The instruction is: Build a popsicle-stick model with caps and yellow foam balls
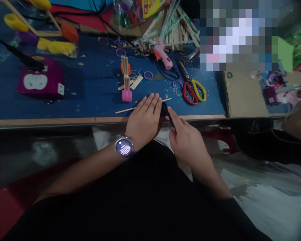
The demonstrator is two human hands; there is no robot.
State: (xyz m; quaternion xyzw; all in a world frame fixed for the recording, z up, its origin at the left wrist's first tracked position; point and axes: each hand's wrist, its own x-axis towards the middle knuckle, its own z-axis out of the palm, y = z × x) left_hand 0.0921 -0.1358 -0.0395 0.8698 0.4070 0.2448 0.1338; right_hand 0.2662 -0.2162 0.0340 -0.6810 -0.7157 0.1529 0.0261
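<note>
A thin wooden stick (125, 110) lies near the front edge of the blue table, its two ends showing on either side of my left hand (145, 117). That hand, with a watch (124, 146) on the wrist, lies flat over the stick, palm down and fingers stretched. Just to its right, my right hand (187, 135) is wrapped round a dark, narrow tool (169, 113), the index finger laid along it. The tool's tip is beside the stick near my left fingertips; the blade itself is too dark to make out.
Red-and-yellow scissors (193, 91) and a pink glue gun (163, 55) lie beyond my hands. Bundled sticks with a pink piece (126, 95) stand ahead. A purple box (40, 78) is at left, cardboard (245, 95) at right. Another person's arm (298, 118) shows at far right.
</note>
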